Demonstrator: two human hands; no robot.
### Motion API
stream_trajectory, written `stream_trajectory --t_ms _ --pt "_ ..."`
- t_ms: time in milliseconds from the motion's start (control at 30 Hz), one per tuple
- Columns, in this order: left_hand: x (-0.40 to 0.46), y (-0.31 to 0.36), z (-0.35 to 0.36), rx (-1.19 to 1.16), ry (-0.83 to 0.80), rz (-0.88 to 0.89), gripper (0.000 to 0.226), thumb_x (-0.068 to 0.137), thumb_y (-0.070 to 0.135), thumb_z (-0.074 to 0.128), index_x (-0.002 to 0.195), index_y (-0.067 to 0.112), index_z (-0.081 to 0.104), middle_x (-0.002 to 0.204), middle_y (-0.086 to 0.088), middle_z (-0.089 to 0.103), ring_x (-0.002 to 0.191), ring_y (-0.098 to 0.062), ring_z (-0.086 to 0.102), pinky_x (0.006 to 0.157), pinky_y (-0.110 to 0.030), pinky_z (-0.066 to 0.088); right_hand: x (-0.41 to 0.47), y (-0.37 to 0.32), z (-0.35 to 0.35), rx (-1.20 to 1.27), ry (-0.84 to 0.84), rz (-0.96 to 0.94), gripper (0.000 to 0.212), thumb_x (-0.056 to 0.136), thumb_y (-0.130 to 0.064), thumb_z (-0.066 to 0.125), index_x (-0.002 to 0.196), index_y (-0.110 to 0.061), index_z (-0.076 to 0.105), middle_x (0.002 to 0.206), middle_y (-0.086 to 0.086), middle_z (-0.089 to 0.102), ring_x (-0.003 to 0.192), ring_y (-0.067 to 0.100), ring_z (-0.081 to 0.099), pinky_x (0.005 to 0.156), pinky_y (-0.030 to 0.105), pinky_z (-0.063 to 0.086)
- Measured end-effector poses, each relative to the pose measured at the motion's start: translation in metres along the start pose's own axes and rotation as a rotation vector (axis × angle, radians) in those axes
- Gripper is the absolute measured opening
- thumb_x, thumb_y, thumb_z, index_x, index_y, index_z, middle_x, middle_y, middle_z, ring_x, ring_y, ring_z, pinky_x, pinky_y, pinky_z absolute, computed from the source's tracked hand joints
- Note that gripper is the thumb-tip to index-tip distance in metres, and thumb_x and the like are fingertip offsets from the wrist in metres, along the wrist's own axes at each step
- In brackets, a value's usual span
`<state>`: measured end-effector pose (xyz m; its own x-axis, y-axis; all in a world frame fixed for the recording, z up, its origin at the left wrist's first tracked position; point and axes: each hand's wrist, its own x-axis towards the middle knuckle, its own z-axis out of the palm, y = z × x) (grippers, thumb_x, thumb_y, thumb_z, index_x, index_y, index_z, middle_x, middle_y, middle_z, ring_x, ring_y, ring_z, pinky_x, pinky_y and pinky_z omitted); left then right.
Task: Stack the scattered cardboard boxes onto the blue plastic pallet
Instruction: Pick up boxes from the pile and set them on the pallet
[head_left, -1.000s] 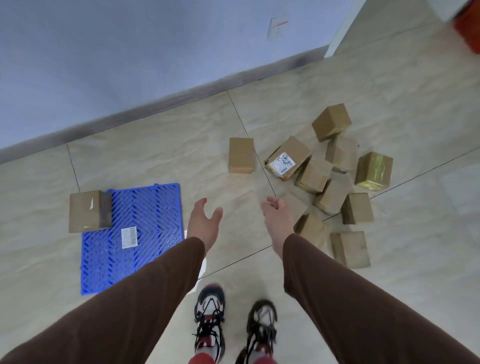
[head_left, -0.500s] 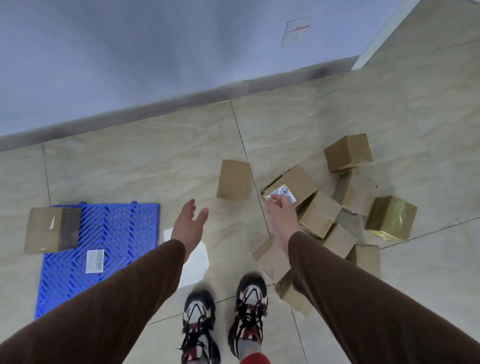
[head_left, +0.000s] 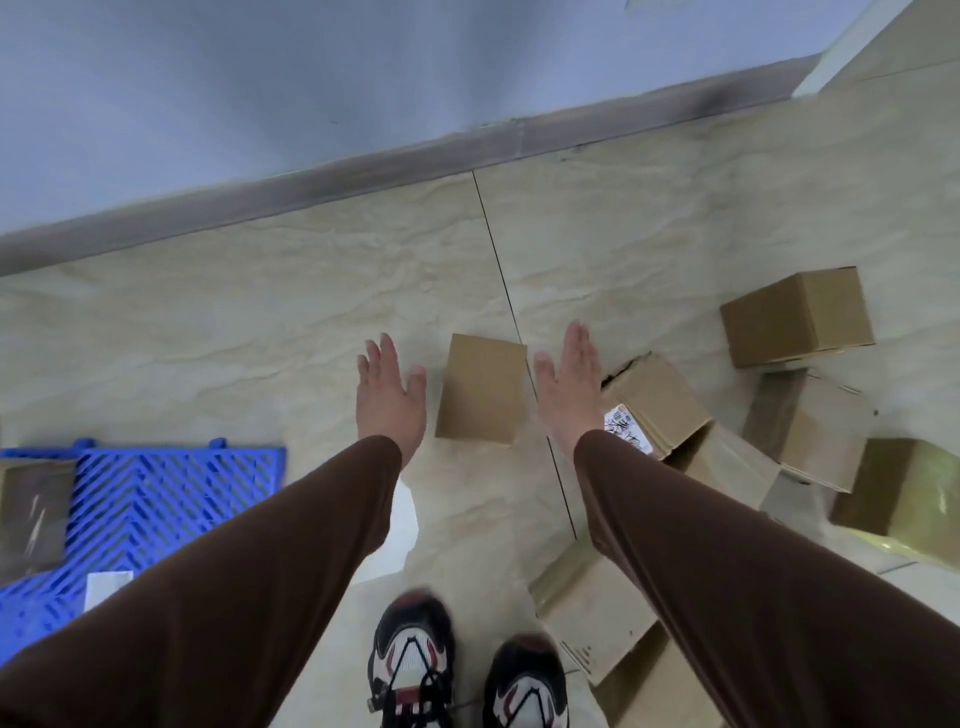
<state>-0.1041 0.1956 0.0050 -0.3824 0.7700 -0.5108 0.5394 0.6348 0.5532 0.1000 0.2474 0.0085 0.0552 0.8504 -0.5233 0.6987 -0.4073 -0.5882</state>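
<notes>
Far left of both hands lies the blue pallet (head_left: 156, 499), one box (head_left: 34, 512) on its left edge. Left arm stretched forward, brown sleeve to the wrist — left hand (head_left: 389, 400) flat, fingers straight, holding nothing. Between the two palms stands a lone cardboard box (head_left: 480, 397), touched by neither. Right hand (head_left: 569, 387) mirrors it — fingers extended, empty. Right of that hand, the scattered boxes (head_left: 795, 410) crowd the tile floor (head_left: 260, 312).

A lone box (head_left: 480, 395) sits between the left hand (head_left: 388, 400) and right hand (head_left: 563, 387) (neither touching it); the pallet (head_left: 156, 499) lies near left, a box pile (head_left: 779, 431) right.
</notes>
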Motion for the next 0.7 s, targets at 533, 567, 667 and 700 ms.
stream_trajectory --t_ms 533,567,667,700 --pt "-0.044 0.018 0.020 -0.543 -0.239 -0.260 0.057 0.108 0.039 0.028 0.162 0.024 0.016 0.164 0.001 0.031 0.146 -0.020 0.037 0.121 -0.039 0.030 -0.042 -0.015 0.045 0.430 -0.148 0.263 0.058 0.107 -0.047 0.032 0.160 -0.024 0.029 0.156 -0.002 0.045 0.134 0.015 0.047 0.117 0.037 0.035" --pt "-0.055 0.018 0.008 -0.547 -0.225 -0.250 0.056 0.108 0.037 0.028 0.162 0.024 0.017 0.163 0.001 0.032 0.145 -0.020 0.038 0.121 -0.040 0.030 -0.056 -0.024 0.041 0.431 -0.146 0.247 0.057 0.107 -0.045 0.033 0.160 -0.024 0.029 0.153 -0.002 0.046 0.128 0.013 0.048 0.113 0.034 0.036" --pt "-0.086 0.013 -0.030 -0.561 -0.180 -0.238 0.053 0.109 0.034 0.028 0.160 0.025 0.023 0.160 0.000 0.039 0.142 -0.022 0.042 0.120 -0.042 0.033 -0.099 -0.052 0.034 0.441 -0.164 0.188 0.047 0.108 -0.037 0.034 0.152 -0.024 0.042 0.141 0.000 0.057 0.119 0.018 0.057 0.108 0.039 0.045" --pt "-0.097 0.010 -0.043 -0.567 -0.168 -0.239 0.052 0.109 0.033 0.028 0.160 0.025 0.024 0.159 0.000 0.040 0.141 -0.022 0.043 0.119 -0.042 0.033 -0.113 -0.061 0.034 0.440 -0.180 0.173 0.045 0.109 -0.036 0.034 0.150 -0.023 0.045 0.138 0.001 0.059 0.119 0.020 0.059 0.108 0.042 0.046"
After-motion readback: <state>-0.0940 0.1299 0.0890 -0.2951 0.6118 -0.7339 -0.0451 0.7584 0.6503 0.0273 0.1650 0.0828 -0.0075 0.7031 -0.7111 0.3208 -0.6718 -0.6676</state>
